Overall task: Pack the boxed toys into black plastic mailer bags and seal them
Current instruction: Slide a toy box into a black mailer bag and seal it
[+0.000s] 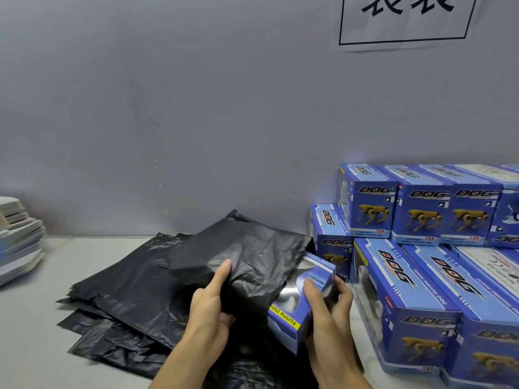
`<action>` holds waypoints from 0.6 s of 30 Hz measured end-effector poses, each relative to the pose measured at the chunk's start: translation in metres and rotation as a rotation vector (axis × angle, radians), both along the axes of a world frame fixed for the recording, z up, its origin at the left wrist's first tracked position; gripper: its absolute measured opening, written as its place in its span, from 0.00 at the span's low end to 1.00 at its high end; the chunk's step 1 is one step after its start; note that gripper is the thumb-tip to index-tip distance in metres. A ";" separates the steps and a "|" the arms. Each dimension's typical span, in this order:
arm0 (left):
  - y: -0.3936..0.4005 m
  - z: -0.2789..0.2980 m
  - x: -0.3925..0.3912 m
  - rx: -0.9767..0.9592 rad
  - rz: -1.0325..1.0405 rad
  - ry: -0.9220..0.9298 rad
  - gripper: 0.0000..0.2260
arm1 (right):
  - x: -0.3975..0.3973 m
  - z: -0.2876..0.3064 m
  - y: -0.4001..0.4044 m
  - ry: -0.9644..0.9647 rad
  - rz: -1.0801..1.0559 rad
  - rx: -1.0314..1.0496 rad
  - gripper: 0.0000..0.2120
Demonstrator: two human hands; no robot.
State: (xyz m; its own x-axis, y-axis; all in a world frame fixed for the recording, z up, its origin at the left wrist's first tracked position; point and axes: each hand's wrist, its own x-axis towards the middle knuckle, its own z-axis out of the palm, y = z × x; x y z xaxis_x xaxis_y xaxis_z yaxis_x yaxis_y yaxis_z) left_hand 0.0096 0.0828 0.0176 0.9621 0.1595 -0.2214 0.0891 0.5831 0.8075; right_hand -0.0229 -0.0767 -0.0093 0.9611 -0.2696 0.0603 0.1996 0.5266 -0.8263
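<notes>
Right hand is gripping the toy box, thumb curled over its upper face and fingers wrapping the far side. Left hand is pinching the upper layer of the top mailer bag, thumb lying flat on the plastic, other fingers tucked under the film and out of sight.

Key relation: the box is sitting just right of the bag's mouth, its long axis running from near-left up to far-right. Its far end is touching the lifted black edge; whether it is already entering, cannot tell. The right hand is the one carrying; the left is only holding the mouth open. Judgement: the box is needing a leftward slide along its own length into the opening.

Box looks blue with a yellow strip, a clear window glinting on the upper face, rigid card corners.

Beneath, a loose stack of bags is fanning out over the pale table; thin, wrinkled film, likely to snag on the corners.

Further right, the stock of boxes is standing stacked against the grey wall. Far left, a pile of cards.
</notes>
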 end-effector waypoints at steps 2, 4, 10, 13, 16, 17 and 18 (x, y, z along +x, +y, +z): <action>-0.003 0.000 -0.003 0.038 -0.064 -0.006 0.36 | 0.001 0.001 0.000 -0.005 -0.024 0.004 0.31; -0.004 -0.001 -0.006 0.049 -0.144 -0.005 0.37 | 0.002 0.004 0.000 -0.010 -0.051 0.033 0.34; -0.005 0.000 -0.006 0.007 -0.251 -0.055 0.14 | 0.005 0.002 -0.003 -0.039 -0.012 0.205 0.26; -0.003 0.003 -0.004 -0.070 -0.193 -0.073 0.11 | 0.004 0.002 -0.007 -0.003 0.117 0.113 0.27; 0.002 0.008 -0.005 -0.087 -0.133 -0.083 0.11 | 0.002 0.001 -0.008 0.055 0.318 -0.061 0.27; 0.004 0.009 -0.006 -0.085 -0.128 -0.084 0.12 | 0.002 0.001 -0.006 0.064 0.359 -0.073 0.28; 0.005 0.010 -0.006 -0.081 -0.125 -0.083 0.13 | 0.000 0.002 -0.005 0.074 0.372 -0.084 0.28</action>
State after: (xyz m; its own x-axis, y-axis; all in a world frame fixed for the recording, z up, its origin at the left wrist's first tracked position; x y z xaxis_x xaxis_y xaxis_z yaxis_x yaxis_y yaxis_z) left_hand 0.0031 0.0875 0.0275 0.9888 0.0224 -0.1476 0.0999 0.6351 0.7660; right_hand -0.0230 -0.0820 -0.0077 0.9948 0.1013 -0.0059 -0.0542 0.4818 -0.8746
